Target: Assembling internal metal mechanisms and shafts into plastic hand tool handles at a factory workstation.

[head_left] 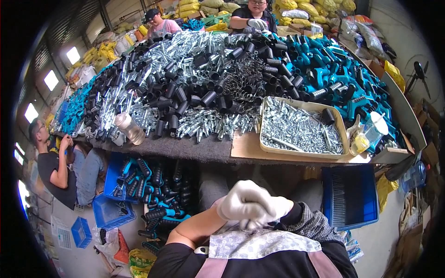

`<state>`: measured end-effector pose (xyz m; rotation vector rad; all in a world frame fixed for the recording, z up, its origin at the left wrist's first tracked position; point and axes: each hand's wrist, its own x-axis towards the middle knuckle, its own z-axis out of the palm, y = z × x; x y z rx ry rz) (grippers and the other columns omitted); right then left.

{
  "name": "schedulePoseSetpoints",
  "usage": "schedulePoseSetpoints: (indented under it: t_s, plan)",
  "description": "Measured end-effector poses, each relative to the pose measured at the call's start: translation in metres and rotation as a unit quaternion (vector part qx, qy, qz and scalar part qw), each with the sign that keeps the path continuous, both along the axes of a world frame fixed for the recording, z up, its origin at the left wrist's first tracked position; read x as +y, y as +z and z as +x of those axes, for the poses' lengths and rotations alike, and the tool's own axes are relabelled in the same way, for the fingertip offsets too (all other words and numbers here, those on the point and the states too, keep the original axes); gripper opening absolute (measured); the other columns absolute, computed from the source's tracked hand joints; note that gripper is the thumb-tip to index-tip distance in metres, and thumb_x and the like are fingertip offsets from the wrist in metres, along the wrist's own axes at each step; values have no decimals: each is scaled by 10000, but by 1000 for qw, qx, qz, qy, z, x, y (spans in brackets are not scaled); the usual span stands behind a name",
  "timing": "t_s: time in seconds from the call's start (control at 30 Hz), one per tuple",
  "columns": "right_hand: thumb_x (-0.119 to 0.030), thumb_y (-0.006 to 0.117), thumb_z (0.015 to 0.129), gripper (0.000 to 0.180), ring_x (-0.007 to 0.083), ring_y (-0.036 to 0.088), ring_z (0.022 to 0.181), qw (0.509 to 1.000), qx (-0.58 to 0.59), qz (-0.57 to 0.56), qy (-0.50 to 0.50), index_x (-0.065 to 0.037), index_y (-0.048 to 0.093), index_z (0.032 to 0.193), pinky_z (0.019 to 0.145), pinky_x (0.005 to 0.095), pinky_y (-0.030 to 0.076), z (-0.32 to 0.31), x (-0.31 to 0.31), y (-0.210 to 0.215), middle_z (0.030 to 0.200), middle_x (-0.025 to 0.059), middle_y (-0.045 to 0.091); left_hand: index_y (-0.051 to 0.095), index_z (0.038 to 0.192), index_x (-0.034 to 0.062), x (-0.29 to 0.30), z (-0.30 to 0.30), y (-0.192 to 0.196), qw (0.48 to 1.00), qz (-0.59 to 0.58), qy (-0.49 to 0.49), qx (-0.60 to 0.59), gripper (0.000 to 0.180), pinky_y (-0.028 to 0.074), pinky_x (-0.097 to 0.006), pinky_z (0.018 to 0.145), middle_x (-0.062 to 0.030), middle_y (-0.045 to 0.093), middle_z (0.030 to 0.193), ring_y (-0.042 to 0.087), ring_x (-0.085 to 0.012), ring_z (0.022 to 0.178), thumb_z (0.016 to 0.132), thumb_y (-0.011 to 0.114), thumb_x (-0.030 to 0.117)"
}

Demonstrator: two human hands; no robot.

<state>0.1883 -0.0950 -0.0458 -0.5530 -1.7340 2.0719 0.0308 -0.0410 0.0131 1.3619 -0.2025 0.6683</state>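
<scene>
My left hand (244,200) and my right hand (277,208), both in white gloves, are pressed together above my lap, in front of the table edge. The left one is closed, its fingers curled against the right. Whatever may be between them is hidden, and the right fingers cannot be made out. Beyond them, on the table, stands a cream tray (303,155) of small metal parts with a black sleeve (328,116) in it. Behind it lie heaps of silvery metal rods (199,123), black ribbed sleeves (208,98), coil springs (241,83) and teal plastic handles (357,99).
A clear bottle (130,129) stands at the table's front edge. Blue bins (348,222) flank my legs; black-and-teal handles (162,194) fill the space at left. One person (55,171) sits at left; two others (162,27) (252,18) are across the table.
</scene>
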Motion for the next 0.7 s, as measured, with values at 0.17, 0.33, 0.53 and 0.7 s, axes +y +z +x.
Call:
schedulePoseSetpoints:
  t_s: [0.17,0.33,0.53,0.7]
  plan:
    - [-187,685,824,118,259,663,585,820,-170,343,-426,-69,684,824,553,365,504,-19,-1,-19,662,111,650,700,969,-34,-21,-1,-5,947,-27,298,119,144,446,-226,589,-9,628,705,568,-58,639,962,600,70]
    - [-129,721,846,177,163,642,681,994,-83,-27,-59,-5,654,953,638,351,529,-5,3,10,805,10,658,655,1096,-57,-9,-16,-22,975,-221,18,17,326,485,-262,677,-3,608,759,575,-94,708,993,631,252]
    - [-185,677,851,211,219,667,810,836,222,5,-502,-34,687,998,768,357,528,3,-16,-22,908,86,702,516,1363,20,17,-23,-34,817,430,314,222,791,502,-423,921,-226,597,1201,600,-404,1050,747,817,414]
    - [-454,592,981,315,137,524,712,568,506,-213,-613,-141,618,1000,727,356,475,62,-22,-55,784,-4,562,655,1171,34,-3,-69,-65,846,423,242,215,487,516,-401,635,-145,670,850,644,-319,675,736,802,199]
